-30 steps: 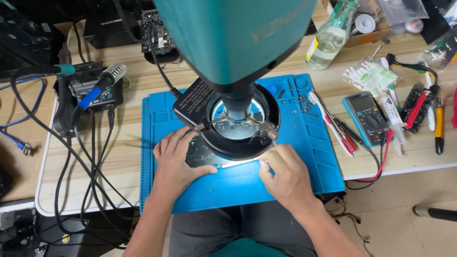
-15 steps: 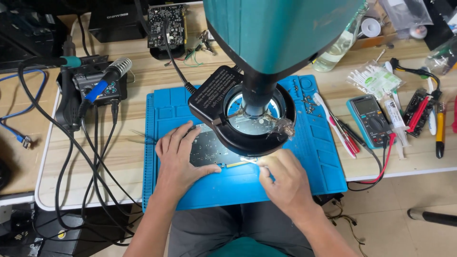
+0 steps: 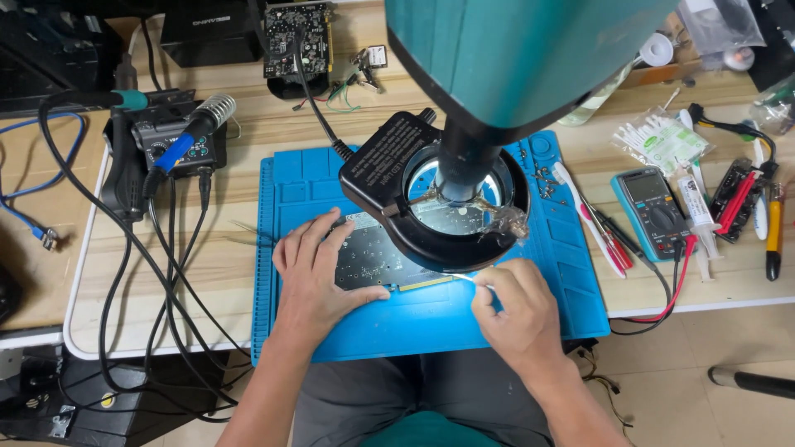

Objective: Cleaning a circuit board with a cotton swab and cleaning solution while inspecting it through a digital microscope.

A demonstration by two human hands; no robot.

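Note:
A dark circuit board (image 3: 374, 263) lies on a blue work mat (image 3: 315, 190), partly hidden under the black ring light (image 3: 389, 157) of a teal microscope (image 3: 513, 58). My left hand (image 3: 319, 277) rests flat on the board's left end, fingers spread, thumb along its near edge. My right hand (image 3: 517, 310) pinches a thin white swab (image 3: 469, 279) whose tip touches the board's near edge below the ring light.
A soldering station (image 3: 170, 141) with handpiece and black cables sits at the left. A multimeter (image 3: 654, 203), tweezers, a syringe, pens and a bag of swabs (image 3: 662, 141) lie at the right. Another circuit board (image 3: 298, 33) stands at the back. The table's front edge is near my lap.
The view has shifted, so the bench sits lower and further right in frame. My hands stay on the board's near edge; the right hand's swab tip has moved slightly left along it.

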